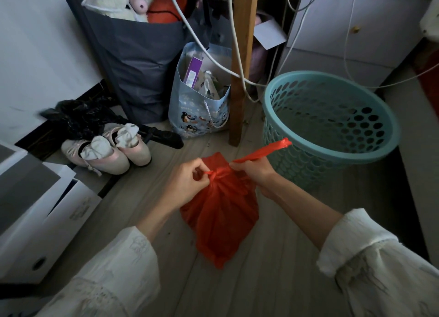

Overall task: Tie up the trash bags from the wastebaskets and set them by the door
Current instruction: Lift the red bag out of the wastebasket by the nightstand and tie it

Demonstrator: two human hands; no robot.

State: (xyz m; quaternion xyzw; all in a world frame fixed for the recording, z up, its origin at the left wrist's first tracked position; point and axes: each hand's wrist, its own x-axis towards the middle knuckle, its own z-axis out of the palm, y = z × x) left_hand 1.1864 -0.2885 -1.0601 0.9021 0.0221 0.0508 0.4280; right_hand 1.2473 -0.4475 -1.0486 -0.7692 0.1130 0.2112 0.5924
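A full red trash bag (221, 219) hangs between my hands above the wooden floor, its neck gathered into a knot near the top. My left hand (187, 181) pinches one red end of the bag at the knot. My right hand (255, 170) grips the other end, a twisted red strip (266, 151) that sticks out up and to the right. A teal plastic wastebasket (332, 117) with round holes stands just right of the bag, with no liner in it.
A wooden post (240, 62) stands behind the bag with white cables (213, 57) hanging by it. Left of it are a blue penguin gift bag (199, 112), a dark fabric bin (140, 62), pink shoes (107, 150) and white boxes (40, 219). White drawers (351, 29) stand at the back right.
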